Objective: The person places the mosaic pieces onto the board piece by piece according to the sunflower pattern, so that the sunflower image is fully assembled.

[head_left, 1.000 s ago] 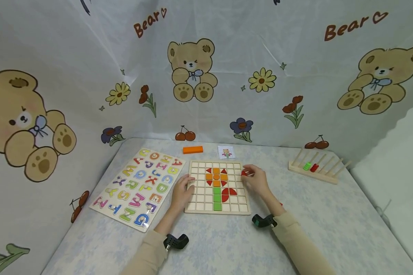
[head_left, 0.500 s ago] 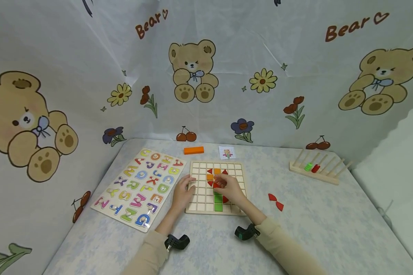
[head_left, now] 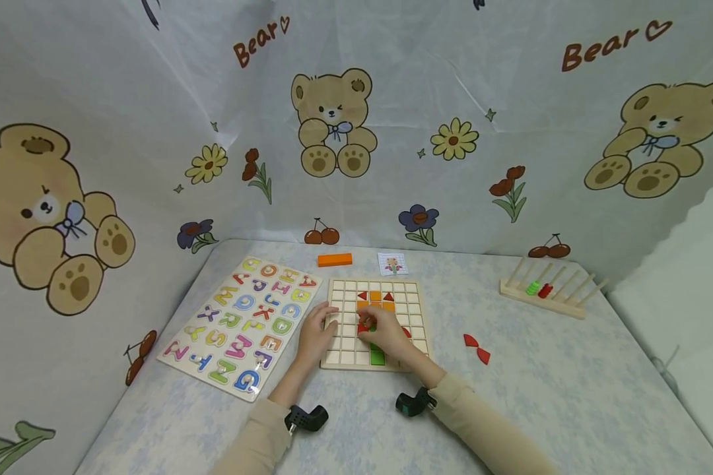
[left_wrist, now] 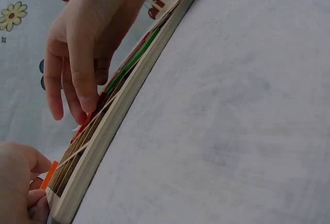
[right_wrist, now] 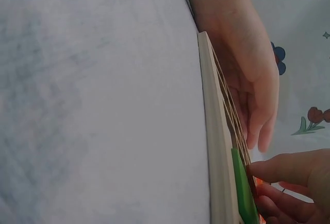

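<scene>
A wooden grid board [head_left: 344, 363] lies on the table, with orange, green and red tiles set in its squares. My right hand [head_left: 386, 333] is over the middle of the board, its thumb and fingertips pinching a red tile [head_left: 364, 328] just left of the green tiles [head_left: 377, 357]. The tile's full outline is hidden under the fingers. At the board's left edge my left hand [head_left: 316, 333] rests with its fingers loosely extended, touching the frame. Orange tiles [head_left: 375, 296] and small red triangle tiles [head_left: 389, 297] show above the right hand.
Two loose red tiles [head_left: 470, 340] lie right of the board. An alphabet puzzle board [head_left: 199, 330] is on the left. Behind the grid board are an orange block [head_left: 335, 260] and a pattern card [head_left: 393, 264]. A wooden peg rack [head_left: 543, 303] with green and red beads stands at the right.
My right hand has moved left from the board's right edge to its middle, carrying a red tile. It then shifted slightly left and down. The left hand has stayed at the left edge.
</scene>
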The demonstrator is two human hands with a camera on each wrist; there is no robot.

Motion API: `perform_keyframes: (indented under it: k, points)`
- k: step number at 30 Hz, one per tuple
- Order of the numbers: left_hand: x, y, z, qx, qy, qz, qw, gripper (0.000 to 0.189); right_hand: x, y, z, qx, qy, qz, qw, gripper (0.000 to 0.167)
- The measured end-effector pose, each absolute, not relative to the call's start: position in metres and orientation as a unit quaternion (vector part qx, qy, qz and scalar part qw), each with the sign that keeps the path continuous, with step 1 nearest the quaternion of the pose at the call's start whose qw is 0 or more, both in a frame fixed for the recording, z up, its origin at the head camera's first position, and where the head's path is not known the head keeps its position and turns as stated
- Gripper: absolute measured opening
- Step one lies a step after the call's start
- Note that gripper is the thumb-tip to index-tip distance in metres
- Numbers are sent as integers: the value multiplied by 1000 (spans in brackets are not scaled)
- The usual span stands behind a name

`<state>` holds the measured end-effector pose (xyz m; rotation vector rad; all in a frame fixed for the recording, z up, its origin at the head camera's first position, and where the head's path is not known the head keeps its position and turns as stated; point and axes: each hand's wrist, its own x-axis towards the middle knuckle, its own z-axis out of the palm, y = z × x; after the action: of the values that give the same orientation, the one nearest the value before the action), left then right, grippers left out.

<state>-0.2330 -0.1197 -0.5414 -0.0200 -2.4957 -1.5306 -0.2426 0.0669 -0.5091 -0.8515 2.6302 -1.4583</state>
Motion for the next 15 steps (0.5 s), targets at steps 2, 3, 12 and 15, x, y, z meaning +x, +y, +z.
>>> perform_keyframes:
  k: [2,3,12,15]
  points:
    - [-233,-119,-542,-9,-847,-520,109,28,-242,67,-509,-283,838,-467,-1,38]
    - [-233,-119,-542,-7,-846,-522,108,28,-242,67,-509,-285,838,-466,-2,38]
    - [-234,-119,-542,-13,-848,-517,116,27,-244,64,-508,-253,852,-458,29,39]
    - [-233,-119,-542,-11,-848,-518,115,27,-243,69,-510,-252,848,-466,25,37]
